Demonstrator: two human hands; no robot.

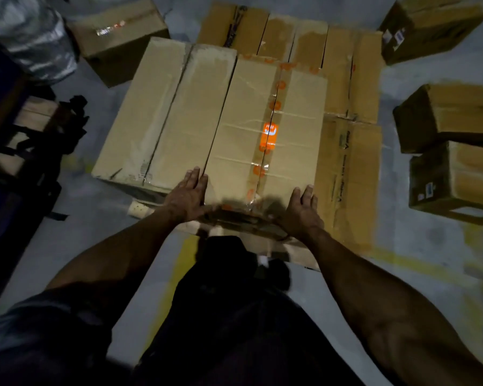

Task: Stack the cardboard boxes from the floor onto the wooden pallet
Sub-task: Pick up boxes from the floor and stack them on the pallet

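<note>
On the stack, nearest the person: a long cardboard box sealed with orange-printed tape (265,135) lies on top, its near end at the person's hands.
Orange-taped box, neighbour: a second long box (162,112) lies touching its left side, at the same height.
Orange-taped box, beyond and right: a lower layer of boxes (343,79) lies side by side, running past its far end and along its right side.
Orange-taped box, beneath: a pale corner of the wooden pallet (138,210) shows below the left neighbour's near edge; the rest of the pallet is hidden.
Left hand (188,195): laid flat on the orange-taped box's near left corner, fingers (197,178) straight and close together, pointing away from the person, thumb along the near edge.
Right hand (300,211): flat against the same box's near right corner, fingers straight and slightly spread; whether the thumb hooks under the edge, I cannot tell.
Right of the orange-taped box: three loose boxes on the grey floor (418,246), one far (430,26), two near (452,121) (457,179), well apart from the stack.
Left of the orange-taped box, far side: one more loose box (120,40) on the floor, beside a wrapped bundle (34,37).
Near side: yellow floor markings (176,280) beside the person's dark trousers (234,316).
</note>
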